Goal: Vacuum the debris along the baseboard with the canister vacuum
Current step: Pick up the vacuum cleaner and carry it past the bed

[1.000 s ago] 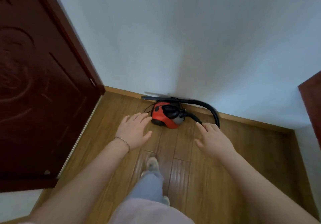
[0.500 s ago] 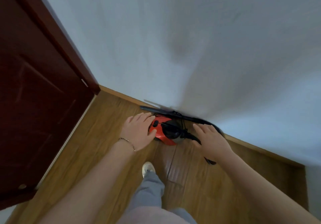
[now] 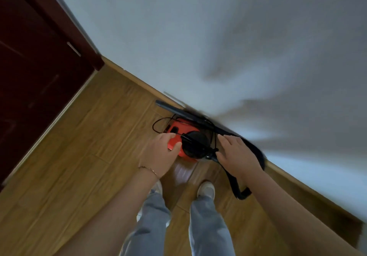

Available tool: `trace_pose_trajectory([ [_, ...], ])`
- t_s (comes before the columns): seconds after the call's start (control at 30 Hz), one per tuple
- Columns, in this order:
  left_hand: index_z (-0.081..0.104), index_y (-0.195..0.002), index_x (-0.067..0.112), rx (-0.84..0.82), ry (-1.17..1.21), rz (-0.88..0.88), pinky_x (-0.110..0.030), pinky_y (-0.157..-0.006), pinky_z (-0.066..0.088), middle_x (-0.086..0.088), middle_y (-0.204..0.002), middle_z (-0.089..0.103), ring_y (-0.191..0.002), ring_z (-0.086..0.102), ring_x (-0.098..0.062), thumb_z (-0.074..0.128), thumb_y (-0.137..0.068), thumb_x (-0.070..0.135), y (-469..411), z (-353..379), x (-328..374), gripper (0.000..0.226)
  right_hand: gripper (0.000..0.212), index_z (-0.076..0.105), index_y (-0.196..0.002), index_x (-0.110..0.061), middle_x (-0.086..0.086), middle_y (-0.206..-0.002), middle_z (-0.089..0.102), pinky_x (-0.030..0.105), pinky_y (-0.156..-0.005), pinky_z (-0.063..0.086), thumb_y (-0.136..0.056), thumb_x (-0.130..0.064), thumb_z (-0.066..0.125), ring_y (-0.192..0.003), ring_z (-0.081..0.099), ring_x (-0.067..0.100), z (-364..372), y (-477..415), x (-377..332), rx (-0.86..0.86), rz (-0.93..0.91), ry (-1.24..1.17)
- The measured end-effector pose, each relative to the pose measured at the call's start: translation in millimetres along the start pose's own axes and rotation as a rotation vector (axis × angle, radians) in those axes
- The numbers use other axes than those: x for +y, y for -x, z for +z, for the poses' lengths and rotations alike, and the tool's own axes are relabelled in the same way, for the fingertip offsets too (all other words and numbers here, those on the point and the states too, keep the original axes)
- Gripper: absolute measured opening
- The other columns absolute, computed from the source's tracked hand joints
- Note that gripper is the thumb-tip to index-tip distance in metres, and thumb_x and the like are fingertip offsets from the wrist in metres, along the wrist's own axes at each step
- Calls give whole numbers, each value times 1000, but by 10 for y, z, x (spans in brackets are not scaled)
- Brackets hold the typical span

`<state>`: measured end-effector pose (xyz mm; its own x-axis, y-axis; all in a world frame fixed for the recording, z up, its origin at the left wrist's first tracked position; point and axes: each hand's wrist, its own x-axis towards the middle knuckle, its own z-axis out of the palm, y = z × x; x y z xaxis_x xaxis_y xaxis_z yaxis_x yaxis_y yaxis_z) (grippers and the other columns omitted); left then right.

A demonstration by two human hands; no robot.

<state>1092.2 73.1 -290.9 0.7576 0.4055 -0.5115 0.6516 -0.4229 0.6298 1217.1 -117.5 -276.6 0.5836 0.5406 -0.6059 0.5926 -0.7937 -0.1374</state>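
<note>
A small red and black canister vacuum (image 3: 174, 134) sits on the wood floor against the baseboard (image 3: 139, 83). Its black wand (image 3: 174, 109) lies along the baseboard, and its black hose (image 3: 256, 152) loops round to the right and down to the floor. My left hand (image 3: 160, 154) reaches over the vacuum's left side with fingers straight, holding nothing. My right hand (image 3: 236, 156) hovers over the hose on the right, fingers spread. A thin black cord (image 3: 156, 124) curls at the vacuum's left. The picture is blurred, and no debris can be made out.
A dark red door (image 3: 35, 73) fills the left side, close to the corner. A white wall (image 3: 218, 37) rises behind the baseboard. My two feet in light shoes (image 3: 206, 189) stand just in front of the vacuum.
I have stepped closer and the view has tilted. Both hands have come down nearer to the vacuum, the left over its red body, the right over the hose.
</note>
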Motion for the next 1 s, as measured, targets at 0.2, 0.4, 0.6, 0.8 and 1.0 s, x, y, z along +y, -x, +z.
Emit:
trace_pose_trajectory([
  [0.2, 49, -128, 21, 74, 386, -333, -31, -85, 48, 9, -105, 56, -98, 55, -9, 51, -90, 44, -560, 1205, -390, 44, 57, 27, -148, -13, 4, -146, 41, 30, -111, 29, -98, -38, 40, -138, 30, 20, 817, -990, 485, 49, -122, -2],
  [0.4, 33, -141, 18, 107, 776, -606, -24, -85, 37, 4, -118, 53, -105, 49, -9, 51, -91, 45, -1142, 2305, -581, 60, 56, 29, -148, -17, 2, -144, 43, 32, -107, 33, -98, -37, 43, -135, 33, 19, 1526, -1873, 852, 76, -139, -46],
  [0.6, 41, -134, 21, 198, 1021, -691, -28, -81, 50, 7, -104, 59, -97, 60, -13, 54, -89, 44, -1483, 2894, -742, 51, 57, 28, -148, -16, 5, -146, 41, 34, -104, 36, -97, -35, 45, -135, 32, 23, 1858, -2453, 955, 80, -205, 48],
  [0.8, 56, -101, 25, 329, 1282, -653, -44, -87, 54, 1, -85, 71, -84, 67, -16, 49, -94, 31, -1757, 3092, -787, 11, 56, 29, -147, -15, 5, -149, 35, 40, -102, 38, -96, -27, 48, -133, 31, 28, 2033, -2871, 989, 48, -150, -1],
  [1.0, 52, -97, 19, 427, 1664, -694, -33, -64, 53, -1, -60, 60, -62, 65, -18, 40, -99, 22, -1848, 3122, -665, 12, 56, 31, -144, -13, 16, -138, 44, 42, -98, 39, -92, -17, 52, -126, 39, 33, 2125, -3041, 981, 85, -38, -32],
])
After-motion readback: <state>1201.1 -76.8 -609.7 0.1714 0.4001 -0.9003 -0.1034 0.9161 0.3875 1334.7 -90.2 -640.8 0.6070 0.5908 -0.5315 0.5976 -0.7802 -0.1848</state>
